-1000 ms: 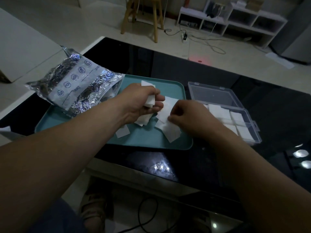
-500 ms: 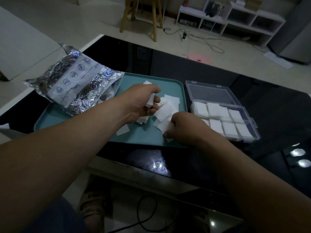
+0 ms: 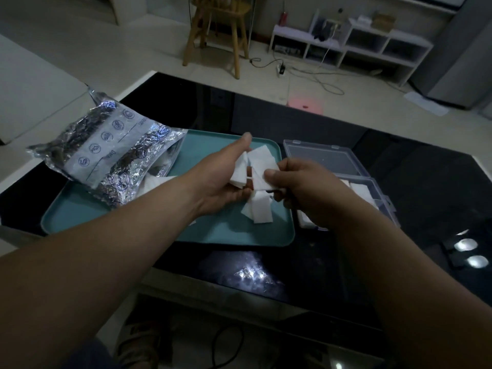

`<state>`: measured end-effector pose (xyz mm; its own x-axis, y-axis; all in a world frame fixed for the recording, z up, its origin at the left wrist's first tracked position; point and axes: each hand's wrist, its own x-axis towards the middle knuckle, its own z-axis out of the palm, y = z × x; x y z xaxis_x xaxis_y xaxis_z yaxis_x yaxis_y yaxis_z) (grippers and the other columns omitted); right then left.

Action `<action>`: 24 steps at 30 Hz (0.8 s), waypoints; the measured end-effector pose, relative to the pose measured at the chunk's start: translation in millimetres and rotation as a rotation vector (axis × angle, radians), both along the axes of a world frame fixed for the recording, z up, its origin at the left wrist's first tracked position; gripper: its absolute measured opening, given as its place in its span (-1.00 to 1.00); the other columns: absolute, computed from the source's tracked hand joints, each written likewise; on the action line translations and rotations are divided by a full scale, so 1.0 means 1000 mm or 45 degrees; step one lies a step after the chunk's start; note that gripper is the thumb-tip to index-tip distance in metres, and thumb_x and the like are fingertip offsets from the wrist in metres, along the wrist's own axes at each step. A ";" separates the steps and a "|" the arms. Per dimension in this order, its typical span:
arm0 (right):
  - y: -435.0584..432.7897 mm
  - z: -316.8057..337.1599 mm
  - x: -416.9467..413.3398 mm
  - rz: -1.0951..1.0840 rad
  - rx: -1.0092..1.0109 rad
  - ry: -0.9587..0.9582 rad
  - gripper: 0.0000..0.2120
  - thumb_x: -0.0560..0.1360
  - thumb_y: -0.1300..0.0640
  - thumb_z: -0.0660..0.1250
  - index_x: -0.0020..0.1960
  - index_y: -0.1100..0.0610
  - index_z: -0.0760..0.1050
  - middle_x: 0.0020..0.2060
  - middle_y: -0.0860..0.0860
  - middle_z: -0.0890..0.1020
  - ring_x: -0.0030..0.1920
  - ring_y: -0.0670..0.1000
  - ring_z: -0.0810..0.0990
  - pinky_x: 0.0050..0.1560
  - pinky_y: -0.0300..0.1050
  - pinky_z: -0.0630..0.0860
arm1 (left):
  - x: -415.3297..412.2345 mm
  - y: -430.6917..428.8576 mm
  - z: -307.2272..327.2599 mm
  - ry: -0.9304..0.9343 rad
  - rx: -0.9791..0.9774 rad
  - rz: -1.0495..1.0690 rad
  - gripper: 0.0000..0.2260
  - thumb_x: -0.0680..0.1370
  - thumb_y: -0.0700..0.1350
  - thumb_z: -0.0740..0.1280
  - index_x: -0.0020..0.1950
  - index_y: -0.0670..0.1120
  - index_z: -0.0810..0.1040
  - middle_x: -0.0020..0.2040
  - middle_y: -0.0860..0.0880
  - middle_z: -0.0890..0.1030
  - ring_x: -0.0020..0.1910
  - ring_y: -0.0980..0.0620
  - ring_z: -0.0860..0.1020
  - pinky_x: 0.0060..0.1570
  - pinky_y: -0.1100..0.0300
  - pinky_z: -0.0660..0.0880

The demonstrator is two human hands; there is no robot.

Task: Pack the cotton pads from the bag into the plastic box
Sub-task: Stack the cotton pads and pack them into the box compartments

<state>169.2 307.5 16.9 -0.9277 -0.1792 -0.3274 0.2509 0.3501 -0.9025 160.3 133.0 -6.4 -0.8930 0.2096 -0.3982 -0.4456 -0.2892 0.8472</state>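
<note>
Several loose pads (image 3: 259,210) lie on the teal tray (image 3: 229,233) by the bench's (image 3: 439,187) front edge. Above them, the left hand (image 3: 223,179) cradles a small stack (image 3: 238,173) in curled fingers, thumb raised. The right hand (image 3: 300,187) pinches a single pad (image 3: 262,177) beside the stack. Behind, at left, the foil bag (image 3: 106,153) reads "Date"; the clear box (image 3: 327,162) sits at right.

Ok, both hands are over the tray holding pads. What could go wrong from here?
The left hand holds its small stack of pads with the thumb lifted; some could slip onto the tray. The right hand pinches a pad by its edge right against that stack and might drag others out. Its wrist hangs over the clear box and could bump it.
</note>
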 end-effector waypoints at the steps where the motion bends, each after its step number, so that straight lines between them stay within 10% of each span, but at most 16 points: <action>1: -0.002 -0.003 -0.001 -0.038 -0.008 0.037 -0.85 0.63 0.15 0.39 -0.11 0.14 0.53 -0.42 -0.02 0.59 -0.37 -0.05 0.55 -0.35 -0.16 0.39 | 0.002 0.004 0.000 -0.003 0.049 -0.074 -0.65 0.60 0.28 0.29 0.01 0.01 0.60 -0.15 -0.05 0.64 -0.19 -0.02 0.61 -0.17 0.10 0.45; 11: -0.001 -0.011 0.004 -0.091 0.652 0.549 -0.76 0.62 -0.04 0.35 -0.11 0.09 0.59 -0.24 0.01 0.67 -0.19 0.04 0.64 -0.15 0.00 0.56 | 0.013 0.033 -0.002 0.089 -0.046 -0.155 -0.73 0.69 0.06 0.24 0.29 -0.06 0.55 -0.23 0.00 0.58 -0.37 0.06 0.50 -0.35 0.24 0.40; 20: 0.023 -0.001 0.008 -0.183 0.313 0.418 -0.86 0.66 -0.01 0.30 0.16 0.01 0.55 -0.03 -0.06 0.66 -0.07 -0.08 0.63 -0.09 -0.09 0.55 | 0.013 0.039 0.001 -0.031 -0.079 -0.327 -0.85 0.66 -0.07 0.24 0.13 -0.06 0.55 -0.25 -0.06 0.52 -0.39 0.02 0.48 -0.52 0.31 0.29; 24: 0.042 -0.002 0.006 -0.084 0.101 0.298 -0.94 0.60 0.12 0.41 -0.05 0.07 0.63 -0.20 0.02 0.71 -0.20 -0.04 0.63 -0.10 -0.07 0.52 | 0.015 0.046 0.001 0.019 -0.130 -0.508 -0.89 0.59 -0.21 0.19 0.01 -0.07 0.50 -0.27 -0.07 0.48 -0.39 0.03 0.43 -0.53 0.31 0.25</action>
